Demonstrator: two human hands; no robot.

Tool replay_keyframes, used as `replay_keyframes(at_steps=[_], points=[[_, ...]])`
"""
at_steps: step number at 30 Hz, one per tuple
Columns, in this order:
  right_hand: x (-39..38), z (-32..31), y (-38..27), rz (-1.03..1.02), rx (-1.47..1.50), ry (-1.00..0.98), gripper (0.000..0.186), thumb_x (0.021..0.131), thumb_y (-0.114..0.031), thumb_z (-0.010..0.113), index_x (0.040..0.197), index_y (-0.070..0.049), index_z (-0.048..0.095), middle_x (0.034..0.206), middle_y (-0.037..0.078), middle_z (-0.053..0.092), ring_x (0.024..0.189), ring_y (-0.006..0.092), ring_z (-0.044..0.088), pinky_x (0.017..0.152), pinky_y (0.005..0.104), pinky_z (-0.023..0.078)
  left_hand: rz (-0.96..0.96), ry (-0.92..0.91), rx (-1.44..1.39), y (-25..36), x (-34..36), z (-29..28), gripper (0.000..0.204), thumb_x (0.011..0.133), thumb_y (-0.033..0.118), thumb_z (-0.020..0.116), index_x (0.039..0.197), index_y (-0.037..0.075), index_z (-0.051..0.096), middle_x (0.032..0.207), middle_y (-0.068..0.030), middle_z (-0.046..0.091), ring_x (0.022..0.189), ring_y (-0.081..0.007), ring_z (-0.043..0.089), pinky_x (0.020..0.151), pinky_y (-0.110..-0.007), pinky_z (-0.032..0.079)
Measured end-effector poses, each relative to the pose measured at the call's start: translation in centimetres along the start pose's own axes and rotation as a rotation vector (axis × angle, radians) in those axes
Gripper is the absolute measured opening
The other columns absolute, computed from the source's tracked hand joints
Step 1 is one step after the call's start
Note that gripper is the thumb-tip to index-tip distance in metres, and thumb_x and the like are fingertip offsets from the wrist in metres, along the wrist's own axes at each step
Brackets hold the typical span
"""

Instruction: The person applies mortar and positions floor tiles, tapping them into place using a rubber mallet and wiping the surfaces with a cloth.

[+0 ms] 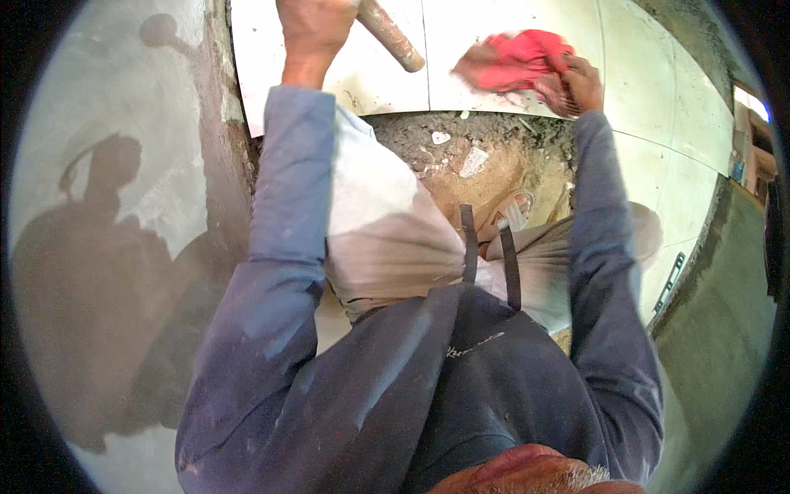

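My left hand [317, 37] is at the top, its fingers partly cut off by the picture's edge. A round, worn stick-like handle [393, 37] comes out beside its fingers and slants down to the right over a pale tile; what its upper end joins is out of view. To the right, my right hand [580, 86] grips a crumpled red cloth [518, 62] against the light floor tiles [638, 90]. The cloth's left end is smeared by motion. Dirt specks lie on the tile around it.
Below the tile edge lies bare rough mortar and sand [444, 152] with pale chips. My sandalled foot [514, 214] rests there between my knees. A grey plastered wall [164, 107] with shadows stands close at left. A dark spirit level [669, 282] lies at right.
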State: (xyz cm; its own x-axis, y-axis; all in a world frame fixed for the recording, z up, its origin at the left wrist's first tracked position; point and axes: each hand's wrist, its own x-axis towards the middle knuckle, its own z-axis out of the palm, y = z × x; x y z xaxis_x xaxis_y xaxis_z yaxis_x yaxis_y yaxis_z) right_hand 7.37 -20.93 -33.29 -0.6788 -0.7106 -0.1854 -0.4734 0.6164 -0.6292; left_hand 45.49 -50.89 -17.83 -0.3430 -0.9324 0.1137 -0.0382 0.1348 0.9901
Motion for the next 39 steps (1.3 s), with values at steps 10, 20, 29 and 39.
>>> replay_keyframes(at_steps=[10,20,29,39], points=[[-7.5,20.3,-8.8,-0.217,-0.590,0.524,0.025,0.091,-0.032,0.066,0.111,-0.018,0.071,0.097,0.011,0.066,0.089,0.0295,0.062,0.079,0.0470,0.049,0.286,0.005,0.494,8.2,-12.3,-10.7,0.015,0.085,0.013,0.073,0.090,-0.001,0.072,0.087,-0.0062,0.068,0.072,-0.0133,0.061,0.065,-0.026,0.048],[-17.1,34.8,-29.0,-0.281,0.805,-0.325,0.037,0.088,-0.028,0.064,0.118,-0.007,0.069,0.111,0.020,0.068,0.110,0.0381,0.064,0.097,0.0485,0.051,0.079,0.152,0.252,11.5,-11.1,-5.4,0.014,0.080,0.016,0.071,0.082,0.003,0.067,0.073,-0.0041,0.059,0.066,-0.0135,0.053,0.065,-0.027,0.043],[7.6,2.8,3.4,-0.421,0.179,0.435,0.042,0.098,-0.033,0.065,0.125,0.000,0.068,0.105,0.016,0.073,0.097,0.0272,0.069,0.087,0.0398,0.054,0.037,0.118,0.119,10.7,-9.3,-7.1,0.027,0.082,0.028,0.070,0.091,0.004,0.062,0.090,-0.0058,0.055,0.104,-0.0258,0.059,0.092,-0.034,0.045],[11.3,18.5,-11.1,-0.571,-0.214,0.407,0.031,0.087,-0.040,0.068,0.100,-0.012,0.070,0.093,0.014,0.067,0.087,0.0350,0.064,0.077,0.0509,0.048,0.034,0.216,0.219,9.6,-8.7,-5.6,0.029,0.081,0.028,0.066,0.091,0.001,0.063,0.092,-0.0103,0.058,0.087,-0.0241,0.059,0.075,-0.032,0.048]])
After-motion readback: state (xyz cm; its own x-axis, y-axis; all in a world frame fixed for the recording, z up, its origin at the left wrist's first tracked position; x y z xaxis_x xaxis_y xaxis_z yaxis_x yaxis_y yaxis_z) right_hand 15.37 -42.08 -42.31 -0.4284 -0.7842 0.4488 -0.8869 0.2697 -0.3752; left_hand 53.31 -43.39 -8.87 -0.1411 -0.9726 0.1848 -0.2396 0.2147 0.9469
